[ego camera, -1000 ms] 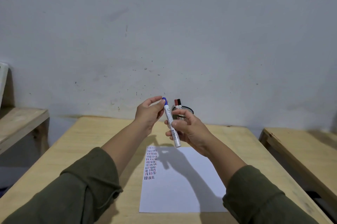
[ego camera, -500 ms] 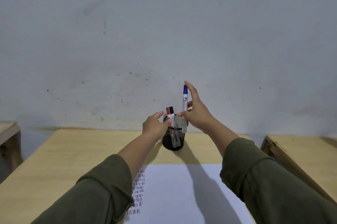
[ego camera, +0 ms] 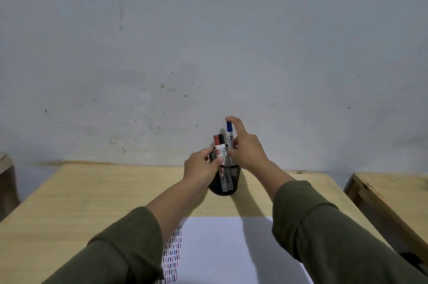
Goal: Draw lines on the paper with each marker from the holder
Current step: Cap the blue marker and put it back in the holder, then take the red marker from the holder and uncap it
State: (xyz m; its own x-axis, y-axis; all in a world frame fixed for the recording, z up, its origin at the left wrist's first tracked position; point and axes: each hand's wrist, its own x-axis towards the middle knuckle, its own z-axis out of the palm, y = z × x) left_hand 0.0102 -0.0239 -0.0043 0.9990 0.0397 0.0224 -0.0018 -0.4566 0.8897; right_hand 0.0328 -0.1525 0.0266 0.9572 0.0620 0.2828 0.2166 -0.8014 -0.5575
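Note:
A black mesh holder (ego camera: 223,183) stands at the far middle of the wooden table (ego camera: 92,193). Inside it stand a red-capped marker (ego camera: 217,144) and a black-capped marker (ego camera: 221,138). The blue-capped marker (ego camera: 229,132) is upright, its lower end down in the holder, and my right hand (ego camera: 245,149) is shut on it with the index finger over the cap. My left hand (ego camera: 201,165) grips the holder's left rim. The white paper (ego camera: 227,249) lies near me, with rows of short red, blue and black lines (ego camera: 172,258) along its left edge.
A grey wall stands right behind the table. A second wooden table (ego camera: 393,193) is at the right and a bench edge (ego camera: 5,163) at the far left. My green sleeves cover the paper's lower corners.
My right hand carried the capped blue marker from above the paper to the holder and lowered it in. My left hand moved from the marker's cap to the holder's rim. The view tilted forward.

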